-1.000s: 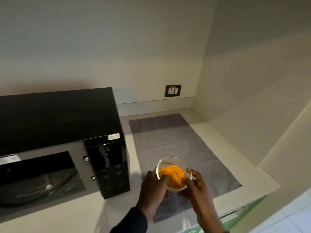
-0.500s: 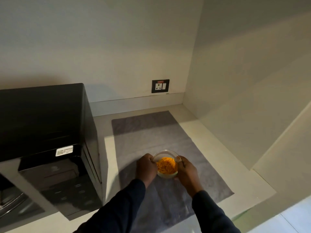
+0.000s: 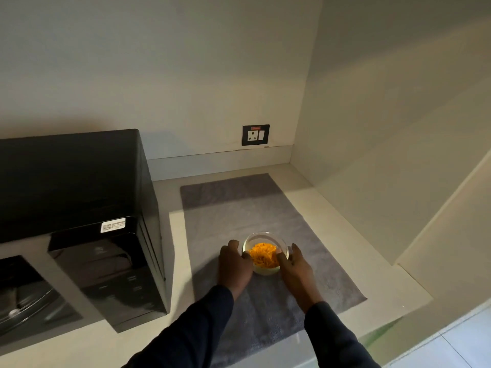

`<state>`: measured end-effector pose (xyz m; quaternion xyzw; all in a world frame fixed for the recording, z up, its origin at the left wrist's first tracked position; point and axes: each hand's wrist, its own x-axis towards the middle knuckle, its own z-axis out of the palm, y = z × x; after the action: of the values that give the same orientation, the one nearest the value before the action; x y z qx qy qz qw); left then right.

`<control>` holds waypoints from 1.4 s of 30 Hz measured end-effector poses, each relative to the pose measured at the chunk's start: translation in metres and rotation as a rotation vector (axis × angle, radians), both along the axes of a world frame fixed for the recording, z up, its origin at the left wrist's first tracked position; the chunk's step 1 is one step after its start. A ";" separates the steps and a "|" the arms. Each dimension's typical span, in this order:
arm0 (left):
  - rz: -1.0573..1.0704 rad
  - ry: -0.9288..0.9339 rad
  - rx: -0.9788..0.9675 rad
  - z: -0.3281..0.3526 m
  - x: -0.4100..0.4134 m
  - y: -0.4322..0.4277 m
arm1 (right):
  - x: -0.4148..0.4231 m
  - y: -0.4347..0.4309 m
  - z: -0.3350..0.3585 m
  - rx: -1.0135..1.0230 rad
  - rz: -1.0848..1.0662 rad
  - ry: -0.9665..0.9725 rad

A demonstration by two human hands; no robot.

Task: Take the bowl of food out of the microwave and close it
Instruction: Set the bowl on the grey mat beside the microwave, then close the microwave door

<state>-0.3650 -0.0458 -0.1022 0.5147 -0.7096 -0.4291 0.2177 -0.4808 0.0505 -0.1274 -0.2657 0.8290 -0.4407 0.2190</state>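
A small clear glass bowl point(image 3: 265, 244) with orange food point(image 3: 263, 257) rests on a grey mat point(image 3: 239, 208) on the counter. My left hand point(image 3: 233, 264) cups its left side and my right hand point(image 3: 295, 266) cups its right side, fingers still around the rim. The black microwave point(image 3: 79, 187) stands to the left. Its cavity with the glass turntable point(image 3: 24, 304) shows at the lower left, so the door is open; the door itself is out of view.
A wall socket point(image 3: 255, 135) sits on the back wall above the mat. A side wall point(image 3: 385, 155) closes the counter on the right. The pale counter edge point(image 3: 398, 312) runs along the front right, with floor tiles below it.
Both hands carried the bowl from the air near the microwave rightward and set it down on the grey mat. In the last half second the hands stayed around it.
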 end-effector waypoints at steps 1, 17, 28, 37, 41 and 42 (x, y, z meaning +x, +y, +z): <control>-0.006 0.007 -0.004 0.002 0.006 0.005 | 0.006 0.005 0.003 0.018 -0.009 0.056; -0.142 0.178 -0.371 0.132 0.214 0.062 | 0.217 0.043 0.117 -0.390 0.230 0.504; 0.048 -0.199 -0.685 0.237 0.451 0.040 | 0.338 -0.005 0.185 -0.330 0.456 0.772; 0.363 -0.879 -0.634 0.218 0.614 0.025 | 0.338 -0.039 0.190 0.059 0.522 0.907; 0.417 -0.854 -0.387 0.204 0.644 0.029 | 0.333 -0.038 0.185 0.140 0.537 0.909; 0.414 -0.813 -0.356 0.201 0.646 0.030 | 0.333 -0.038 0.184 0.137 0.540 0.911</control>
<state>0.2806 -0.0162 0.0985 0.7257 -0.6823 -0.0133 0.0883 -0.1481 0.0127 0.0570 -0.6191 0.7691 -0.1537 -0.0409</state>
